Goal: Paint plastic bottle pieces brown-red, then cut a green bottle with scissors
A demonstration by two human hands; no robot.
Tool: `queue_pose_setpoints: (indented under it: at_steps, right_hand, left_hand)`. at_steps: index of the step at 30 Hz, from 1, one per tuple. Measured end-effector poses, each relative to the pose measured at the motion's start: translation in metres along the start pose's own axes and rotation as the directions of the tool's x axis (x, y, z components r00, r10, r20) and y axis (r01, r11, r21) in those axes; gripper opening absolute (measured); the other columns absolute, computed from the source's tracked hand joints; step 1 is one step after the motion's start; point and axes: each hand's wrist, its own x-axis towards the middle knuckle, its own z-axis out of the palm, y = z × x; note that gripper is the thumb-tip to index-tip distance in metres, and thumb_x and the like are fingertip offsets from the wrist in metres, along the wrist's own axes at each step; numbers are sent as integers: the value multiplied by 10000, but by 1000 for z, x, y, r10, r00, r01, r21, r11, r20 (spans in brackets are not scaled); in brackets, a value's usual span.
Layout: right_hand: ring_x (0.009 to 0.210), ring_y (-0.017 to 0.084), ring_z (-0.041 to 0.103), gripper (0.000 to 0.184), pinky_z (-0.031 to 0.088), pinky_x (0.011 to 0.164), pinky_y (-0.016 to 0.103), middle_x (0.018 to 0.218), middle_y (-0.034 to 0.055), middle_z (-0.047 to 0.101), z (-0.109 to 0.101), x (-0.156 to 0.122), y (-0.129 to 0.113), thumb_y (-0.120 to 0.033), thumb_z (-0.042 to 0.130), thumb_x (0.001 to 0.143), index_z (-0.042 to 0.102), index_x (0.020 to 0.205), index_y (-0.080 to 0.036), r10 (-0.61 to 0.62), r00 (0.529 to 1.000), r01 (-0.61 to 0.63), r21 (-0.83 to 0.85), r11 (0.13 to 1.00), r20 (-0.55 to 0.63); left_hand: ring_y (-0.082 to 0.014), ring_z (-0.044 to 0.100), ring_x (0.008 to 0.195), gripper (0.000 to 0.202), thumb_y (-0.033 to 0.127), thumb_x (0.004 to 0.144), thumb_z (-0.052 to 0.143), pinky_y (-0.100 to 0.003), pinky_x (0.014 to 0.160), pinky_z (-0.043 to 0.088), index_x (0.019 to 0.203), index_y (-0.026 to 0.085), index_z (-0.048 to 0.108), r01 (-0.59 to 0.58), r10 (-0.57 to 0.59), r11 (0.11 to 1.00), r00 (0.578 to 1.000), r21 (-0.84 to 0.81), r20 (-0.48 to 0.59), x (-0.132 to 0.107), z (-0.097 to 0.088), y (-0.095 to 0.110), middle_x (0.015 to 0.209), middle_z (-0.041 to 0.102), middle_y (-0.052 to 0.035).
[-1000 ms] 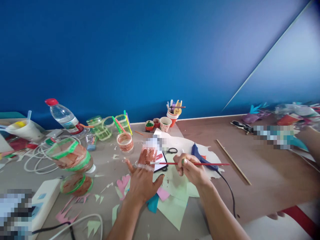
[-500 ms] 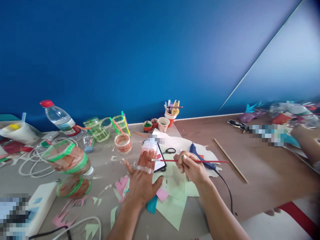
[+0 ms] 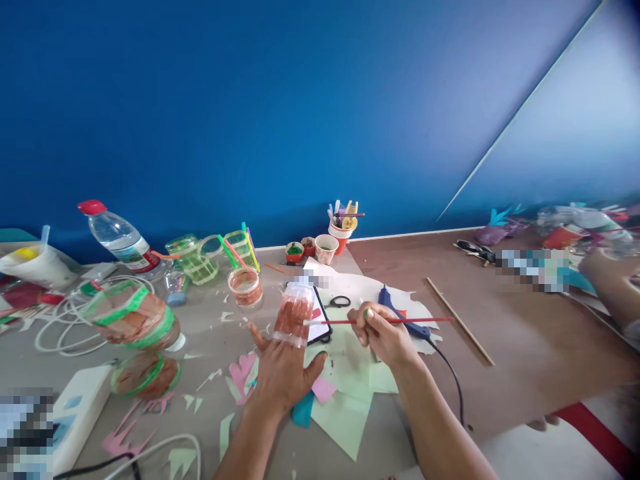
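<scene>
Head view: the left hand (image 3: 283,373) is hovering palm down over the paper scraps (image 3: 345,407), fingers spread, and it is wearing a clear plastic tube (image 3: 294,312) slipped over its middle fingers. The tube is standing up from the fingers, just in front of a phone (image 3: 323,325), and most of its wall is showing brown paint. The right hand (image 3: 383,333) is pinching a red brush (image 3: 405,321) between thumb and fingertips, and is keeping it level with the bristle end touching the tube's right side.

Over the last second little is changing. The brush is staying against the same patch and the left hand is staying spread, so the painting seems to be carrying on at that spot. At the far right another person's arm (image 3: 607,287) is edging inward.

A blue glue gun (image 3: 397,313) is lying just behind the right hand and scissors (image 3: 340,301) are lying near the phone. The bottle (image 3: 120,239) on the counter (image 3: 525,347) is carrying a red-and-white label, too small to read. No other writing is showing legibly.
</scene>
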Motion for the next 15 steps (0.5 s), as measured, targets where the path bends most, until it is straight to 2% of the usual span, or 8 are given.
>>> queue_pose_setpoints:
  at_steps: [5, 9, 13, 15]
  right_hand:
    - [429, 126, 446, 362, 320, 440, 261, 463, -13, 516, -1, -1, 0, -494, 680, 809, 610, 639, -183, -48, 997, 47, -13, 999, -58]
    - [408, 130, 424, 396, 297, 426, 267, 439, -17, 491, 0, 0, 0, -531, 681, 791, 610, 612, -184, -5, 1000, 5, -26, 1000, 18]
    - [415, 126, 435, 382, 296, 446, 264, 456, -18, 514, 1, 1, 0, -524, 706, 770, 610, 616, -188, -38, 996, 37, -7, 999, -85]
    - [407, 124, 426, 393, 292, 444, 265, 445, -15, 512, 0, 1, 0, -528, 699, 777, 612, 606, -185, -13, 999, 12, -17, 1000, -29]
  left_hand:
    - [-345, 468, 1340, 608, 365, 875, 525, -572, 1171, 96, 1446, 181, 427, -21, 21, 1000, 1000, 22, 19, -1, 1, -3, 1266, 668, -145]
    - [-342, 520, 1293, 610, 385, 867, 533, -523, 1150, 208, 1426, 154, 454, -21, 21, 1000, 1000, -5, -3, 0, 0, -4, 1136, 728, -145]
    - [-340, 494, 1318, 597, 374, 877, 520, -532, 1160, 179, 1439, 188, 440, 17, -16, 1000, 999, -4, 40, 0, -2, -2, 1264, 670, -141]
    - [-345, 512, 1301, 585, 389, 880, 522, -541, 1160, 176, 1424, 184, 461, 22, -22, 1000, 999, -21, 30, -1, -2, -2, 1215, 696, -141]
